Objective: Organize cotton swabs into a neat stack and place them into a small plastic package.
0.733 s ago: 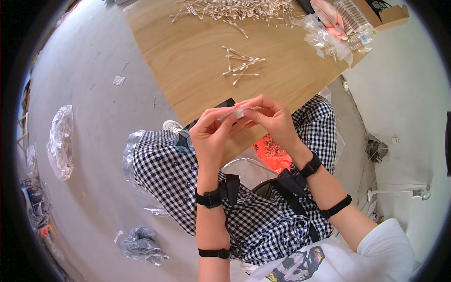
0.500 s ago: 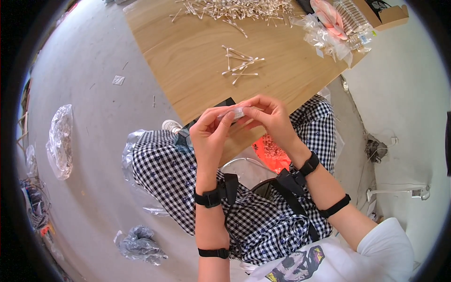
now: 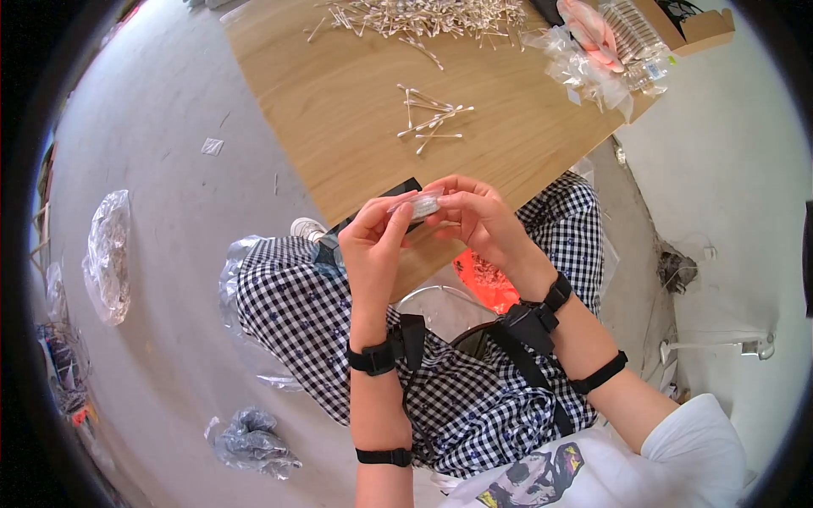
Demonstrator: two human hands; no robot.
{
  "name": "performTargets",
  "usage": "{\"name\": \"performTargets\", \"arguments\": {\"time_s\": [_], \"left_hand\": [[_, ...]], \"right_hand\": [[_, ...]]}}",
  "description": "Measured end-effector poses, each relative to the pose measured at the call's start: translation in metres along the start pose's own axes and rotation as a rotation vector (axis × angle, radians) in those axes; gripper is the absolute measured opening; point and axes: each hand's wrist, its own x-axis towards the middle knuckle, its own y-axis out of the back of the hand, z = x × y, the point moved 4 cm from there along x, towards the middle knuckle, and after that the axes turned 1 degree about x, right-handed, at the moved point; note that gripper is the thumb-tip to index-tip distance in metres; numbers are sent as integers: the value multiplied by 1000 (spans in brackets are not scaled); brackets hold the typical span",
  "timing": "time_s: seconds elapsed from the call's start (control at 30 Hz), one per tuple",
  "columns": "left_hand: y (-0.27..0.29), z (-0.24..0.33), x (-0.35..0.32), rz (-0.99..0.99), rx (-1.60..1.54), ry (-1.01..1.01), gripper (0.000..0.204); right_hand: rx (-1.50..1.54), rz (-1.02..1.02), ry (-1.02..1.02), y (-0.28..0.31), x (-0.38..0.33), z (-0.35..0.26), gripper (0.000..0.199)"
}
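Over the near edge of the wooden table [image 3: 339,144], both my hands hold a small clear plastic bag [image 3: 424,204] with white contents that look like bunched cotton swabs. My left hand [image 3: 373,244] pinches its left end between thumb and fingers. At the right end, my right hand [image 3: 487,218] has its thumb and fingertips closed on the bag. Beyond them a few loose cotton swabs [image 3: 434,119] lie crossed on the table. A large heap of cotton swabs [image 3: 432,15] covers the far side.
Filled packets [image 3: 631,34], a pink bag [image 3: 589,32] and clear wrappers [image 3: 584,72] crowd the far right corner, near a cardboard box [image 3: 707,32]. An orange bag [image 3: 483,275] of small pieces sits below the table edge. Plastic bags [image 3: 108,258] lie on the floor at left.
The small bag has tilted and shows more of its clear plastic and white contents. My right fingers have shifted on its end; both hands stay nearly in place.
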Motion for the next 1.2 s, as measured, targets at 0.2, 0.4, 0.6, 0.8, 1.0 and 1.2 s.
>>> {"name": "performTargets", "arguments": {"time_s": [0.2, 0.4, 0.6, 0.8, 1.0, 1.2], "left_hand": [[3, -3, 0, -17, -132, 24, 17], [2, 0, 0, 3, -18, -135, 17], [1, 4, -3, 48, 96, -174, 16], [-5, -1, -5, -1, 40, -121, 15], [-8, 6, -9, 30, 232, -317, 13], [-6, -12, -8, 39, -119, 58, 11]], "right_hand": [[-19, -13, 54, -11, -9, -9, 21], [-529, 118, 431, -14, -11, -15, 13], [-465, 110, 382, -14, -9, -11, 11], [-570, 97, 416, -12, -9, -13, 8], [-537, 121, 460, -7, -10, -9, 7], [-379, 52, 128, -6, -8, -7, 16]]}}
